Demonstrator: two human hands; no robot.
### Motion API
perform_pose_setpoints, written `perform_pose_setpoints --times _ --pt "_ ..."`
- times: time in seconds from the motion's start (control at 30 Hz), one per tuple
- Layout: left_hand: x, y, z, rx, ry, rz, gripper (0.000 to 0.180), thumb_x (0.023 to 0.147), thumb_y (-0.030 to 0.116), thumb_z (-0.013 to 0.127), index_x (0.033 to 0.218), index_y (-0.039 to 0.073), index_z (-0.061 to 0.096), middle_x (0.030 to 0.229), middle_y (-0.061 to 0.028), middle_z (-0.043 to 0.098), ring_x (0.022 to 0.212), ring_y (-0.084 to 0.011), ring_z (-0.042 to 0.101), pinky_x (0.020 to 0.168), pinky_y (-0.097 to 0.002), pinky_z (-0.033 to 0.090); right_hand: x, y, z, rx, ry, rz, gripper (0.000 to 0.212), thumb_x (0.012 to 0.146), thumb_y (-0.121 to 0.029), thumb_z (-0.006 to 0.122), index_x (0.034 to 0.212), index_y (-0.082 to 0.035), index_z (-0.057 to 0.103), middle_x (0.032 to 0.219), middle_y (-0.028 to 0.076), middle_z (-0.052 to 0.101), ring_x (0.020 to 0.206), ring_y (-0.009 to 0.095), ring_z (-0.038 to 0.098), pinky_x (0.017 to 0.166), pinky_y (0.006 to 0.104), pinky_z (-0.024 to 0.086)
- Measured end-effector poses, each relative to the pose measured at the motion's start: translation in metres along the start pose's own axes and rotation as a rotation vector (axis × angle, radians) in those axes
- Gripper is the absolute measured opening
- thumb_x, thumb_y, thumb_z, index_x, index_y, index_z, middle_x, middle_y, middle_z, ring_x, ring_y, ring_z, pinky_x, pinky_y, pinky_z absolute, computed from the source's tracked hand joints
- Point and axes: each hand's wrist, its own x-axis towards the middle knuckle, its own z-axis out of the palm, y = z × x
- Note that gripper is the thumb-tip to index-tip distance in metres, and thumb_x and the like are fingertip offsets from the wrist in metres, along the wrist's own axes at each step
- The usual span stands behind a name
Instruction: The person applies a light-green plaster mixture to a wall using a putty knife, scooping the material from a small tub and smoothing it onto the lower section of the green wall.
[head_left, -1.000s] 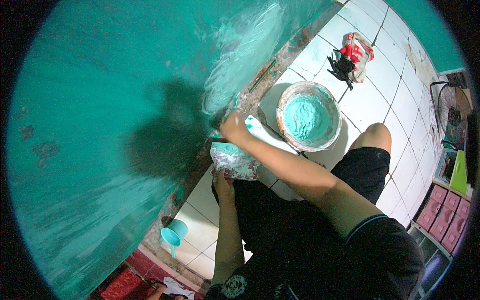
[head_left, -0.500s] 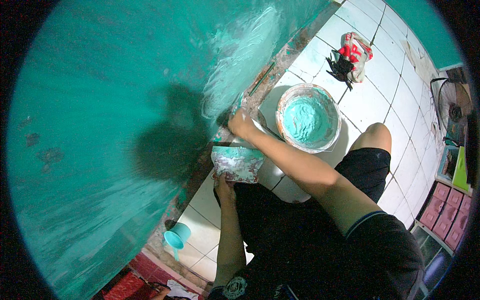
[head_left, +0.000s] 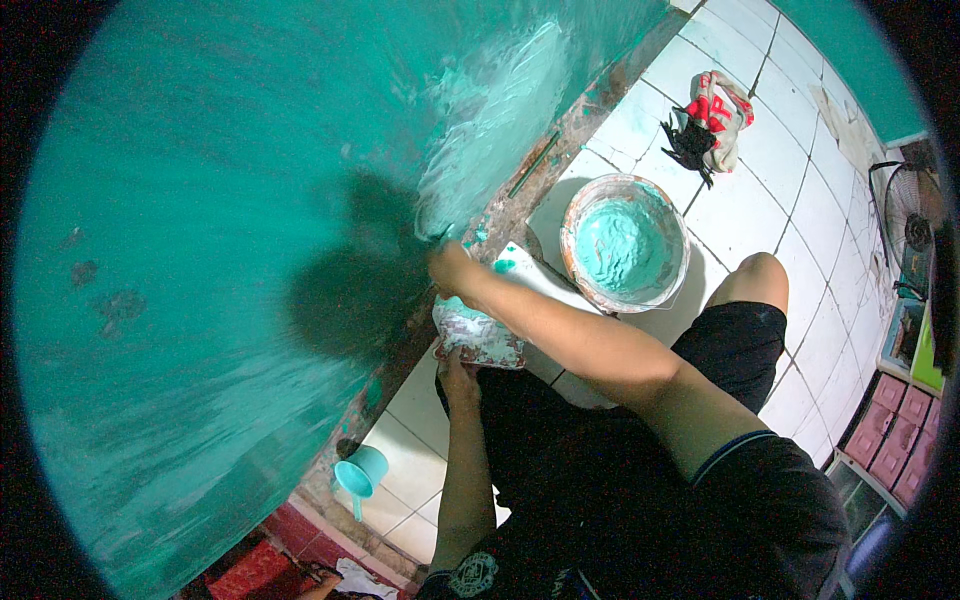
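My left hand (head_left: pixel 458 378) is closed on the lower edge of a flat, putty-smeared board (head_left: pixel 485 345), with pale teal paste along its upper part. Right above the board, my right hand (head_left: pixel 455 272) is closed at the foot of the teal wall (head_left: pixel 220 230). A thin dark edge shows by its fingertips, but the fist hides most of what it grips. Wet, pale putty (head_left: pixel 500 110) lies in thick ridges on the wall beyond that hand. To the right stands a round bucket (head_left: pixel 684 245) holding teal paste (head_left: pixel 620 245), its rim crusted.
A light-blue dipper (head_left: pixel 362 470) lies by the wall at lower left. On the white tiles (head_left: pixel 760 205) beyond the bucket sits a crumpled red-and-white bag (head_left: pixel 728 125) with a black bundle (head_left: pixel 690 145). Pink drawers (head_left: pixel 895 425) and a fan (head_left: pixel 910 215) stand far right.
My right hand has moved left, from the floor edge to the wall, and now partly covers the board's upper edge. The whole view has shifted slightly. My left hand keeps hold of the board.
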Motion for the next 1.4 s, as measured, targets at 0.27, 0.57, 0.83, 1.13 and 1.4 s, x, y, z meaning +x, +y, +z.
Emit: perform_pose_setpoints --times 0.27,0.57,0.83,1.13,1.4 --pt "0.001 0.0 -0.006 -0.112 0.011 -0.002 0.043 0.086 0.018 0.056 0.125 0.001 0.044 0.112 -0.0111 0.055 0.097 -0.0228 0.057 0.074 -0.0343 0.051 -0.091 -0.148 -0.035 0.309 -0.231 0.035 0.006 0.087 -0.008 0.047 0.087 -0.003 0.046 0.072 0.01 0.049 0.046 0.013 0.034 0.034 0.0246 0.027" --pt "0.01 -0.005 -0.002 -0.245 0.01 0.054 0.034 0.086 0.013 0.054 0.118 0.003 0.047 0.101 -0.0079 0.057 0.083 -0.0182 0.06 0.06 -0.0295 0.051 -0.183 -0.175 -0.169 -0.059 0.042 -0.095 0.017 0.089 -0.015 0.045 0.084 0.0 0.052 0.065 0.001 0.046 0.042 0.005 0.033 0.032 0.019 0.025" --pt "-0.004 0.013 0.014 -0.22 0.041 0.068 0.035 0.086 0.016 0.054 0.118 0.003 0.047 0.1 -0.0092 0.057 0.078 -0.0178 0.059 0.056 -0.0278 0.049 -0.055 -0.071 -0.214 -0.549 0.542 -0.316 0.043 0.089 -0.02 0.047 0.126 0.001 0.043 0.096 0.019 0.062 0.072 0.023 0.061 0.06 0.0365 0.051" --pt "-0.023 0.045 0.009 -0.231 0.065 -0.038 0.042 0.084 0.016 0.053 0.123 0.002 0.044 0.112 -0.0124 0.056 0.095 -0.0252 0.06 0.072 -0.038 0.054 0.054 -0.077 -0.143 -0.934 0.814 -0.598 0.048 0.089 -0.021 0.048 0.116 0.018 0.043 0.114 0.038 0.049 0.099 0.047 0.054 0.091 0.0459 0.043" --pt "-0.032 0.053 0.004 0.076 0.058 0.073 0.028 0.086 0.022 0.054 0.107 0.004 0.052 0.1 -0.0082 0.059 0.092 -0.0257 0.057 0.079 -0.0427 0.05 -0.031 -0.136 -0.069 -0.095 0.554 -0.527 0.063 0.09 -0.025 0.041 0.132 0.018 0.02 0.123 0.042 0.038 0.114 0.047 0.043 0.1 0.0448 0.034"
